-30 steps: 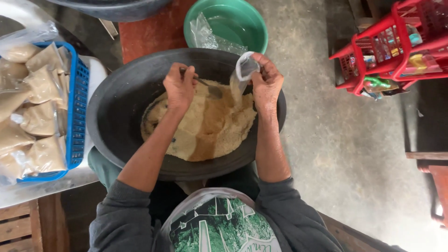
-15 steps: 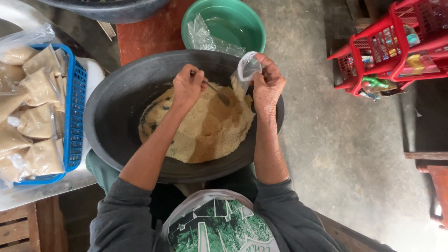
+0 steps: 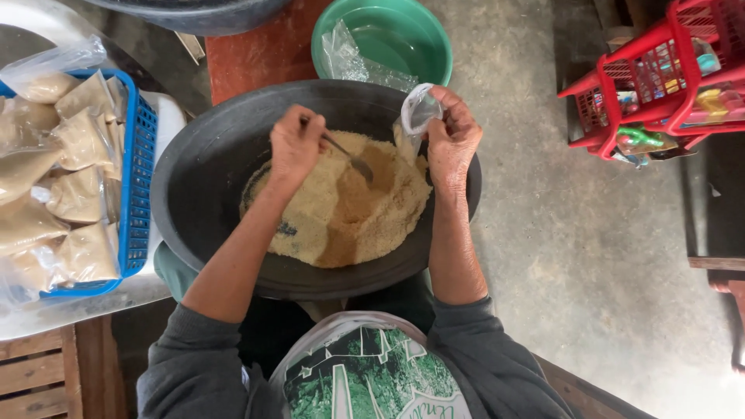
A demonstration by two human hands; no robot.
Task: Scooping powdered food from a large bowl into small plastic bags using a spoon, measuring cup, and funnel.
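Left hand (image 3: 295, 147) clamped on spoon (image 3: 351, 158) digging brown grain (image 3: 341, 209); right hand (image 3: 454, 140) pinching small clear bag (image 3: 417, 112) open-mouthed above black basin (image 3: 202, 171) for spill-catching.

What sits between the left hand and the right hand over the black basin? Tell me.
In the head view, between the left hand and the right hand lie a metal spoon, tan grain and a small clear bag.

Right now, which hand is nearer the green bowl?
Right. The right hand, holding a small clear bag, sits just below the green bowl rim. The left hand holds a spoon over the grain, farther off.
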